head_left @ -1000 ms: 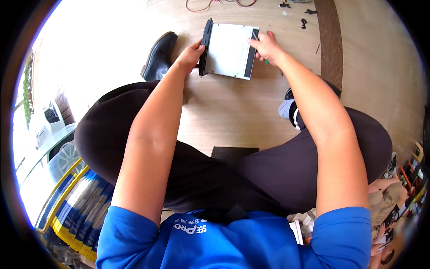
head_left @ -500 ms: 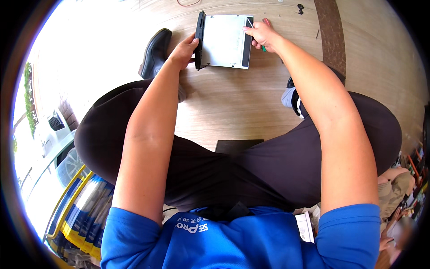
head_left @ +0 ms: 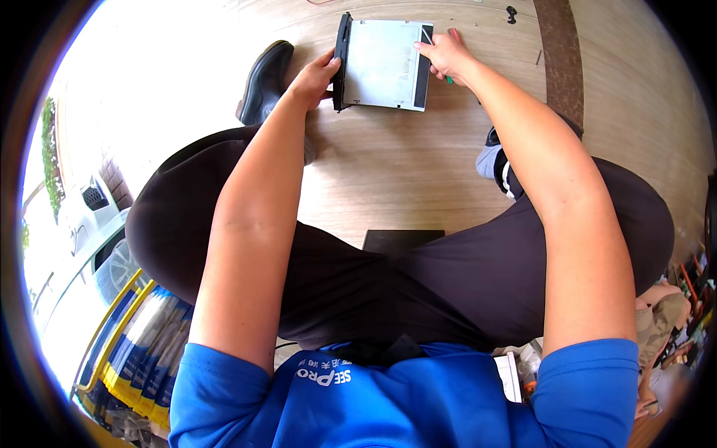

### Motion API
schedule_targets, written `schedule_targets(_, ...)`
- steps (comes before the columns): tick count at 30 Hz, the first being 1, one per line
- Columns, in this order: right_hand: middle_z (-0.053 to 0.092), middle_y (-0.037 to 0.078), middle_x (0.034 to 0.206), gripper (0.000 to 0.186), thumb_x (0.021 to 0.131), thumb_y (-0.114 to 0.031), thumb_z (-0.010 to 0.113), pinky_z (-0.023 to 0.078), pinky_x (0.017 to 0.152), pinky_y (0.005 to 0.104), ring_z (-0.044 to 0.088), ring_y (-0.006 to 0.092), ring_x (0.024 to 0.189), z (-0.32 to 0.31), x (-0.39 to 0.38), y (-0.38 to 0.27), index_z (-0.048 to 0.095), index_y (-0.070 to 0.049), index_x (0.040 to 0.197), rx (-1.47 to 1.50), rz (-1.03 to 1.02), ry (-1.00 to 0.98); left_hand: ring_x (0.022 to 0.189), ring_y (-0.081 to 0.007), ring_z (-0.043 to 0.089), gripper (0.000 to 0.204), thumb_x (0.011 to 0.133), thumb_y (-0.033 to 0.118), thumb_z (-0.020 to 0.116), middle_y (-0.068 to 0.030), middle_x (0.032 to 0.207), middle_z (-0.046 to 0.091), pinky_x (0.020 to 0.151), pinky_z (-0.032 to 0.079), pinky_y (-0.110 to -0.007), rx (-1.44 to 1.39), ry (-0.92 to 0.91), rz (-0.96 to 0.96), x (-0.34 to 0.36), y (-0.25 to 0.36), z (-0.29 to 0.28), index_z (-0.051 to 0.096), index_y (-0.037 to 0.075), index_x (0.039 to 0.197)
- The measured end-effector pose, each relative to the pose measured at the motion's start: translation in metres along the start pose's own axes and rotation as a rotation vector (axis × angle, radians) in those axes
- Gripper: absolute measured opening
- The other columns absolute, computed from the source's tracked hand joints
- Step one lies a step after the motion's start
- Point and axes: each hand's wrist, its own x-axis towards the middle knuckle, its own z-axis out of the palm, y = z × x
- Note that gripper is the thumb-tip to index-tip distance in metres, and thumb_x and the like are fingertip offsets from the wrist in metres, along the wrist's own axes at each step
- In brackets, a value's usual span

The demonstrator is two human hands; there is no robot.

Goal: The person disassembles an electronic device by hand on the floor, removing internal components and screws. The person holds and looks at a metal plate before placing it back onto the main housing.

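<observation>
Head view: a dark marbled strip (head_left: pixel 562 63) crosses the wood-grain floor (head_left: pixel 403 172); blue-and-yellow packets (head_left: pixel 146 343) stand at left. Near a black boot (head_left: pixel 267 81), the left hand (head_left: pixel 315 79) grips the silver unit (head_left: pixel 384 63) by its black front; the right hand (head_left: pixel 448 58) clasps a screwdriver (head_left: pixel 454 34) (red-and-green handle) at its opposite edge, as half a second ago.

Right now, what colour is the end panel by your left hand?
Black end panel, clearest in the head view.
</observation>
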Motion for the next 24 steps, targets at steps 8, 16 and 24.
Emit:
schedule_targets(8,0.056,0.010,0.058,0.047,0.095,-0.041,0.058,0.044,0.047,0.0362,0.051,0.0201,0.046,0.001,0.000,-0.007,0.057,0.005,0.083,-0.120,0.029,0.014,0.119,-0.0203,0.047,0.047,0.102,0.025,0.047,-0.0039,0.136,0.051,0.096,0.045,-0.044,-0.036,-0.001,-0.022,0.005,-0.002,-0.002,0.037,0.026,0.148)
schedule_targets(16,0.051,0.008,0.062,0.039,0.096,-0.037,0.058,0.038,0.042,0.0327,0.044,0.0147,0.047,-0.004,0.012,0.004,0.055,0.001,0.089,-0.121,0.032,-0.013,0.122,-0.0202,0.046,0.046,0.103,0.026,0.046,-0.0035,0.138,0.049,0.098,0.044,-0.045,-0.041,-0.015,-0.024,-0.002,0.006,0.005,0.036,0.026,0.149)
schedule_targets(24,0.051,0.009,0.062,0.039,0.096,-0.036,0.058,0.038,0.041,0.0334,0.043,0.0154,0.046,0.000,0.005,-0.003,0.055,0.003,0.090,-0.124,0.066,0.007,0.118,-0.0182,0.047,0.047,0.103,0.027,0.045,-0.0017,0.134,0.050,0.096,0.045,-0.045,-0.030,-0.007,-0.018,-0.004,0.007,0.006,0.036,0.026,0.149)
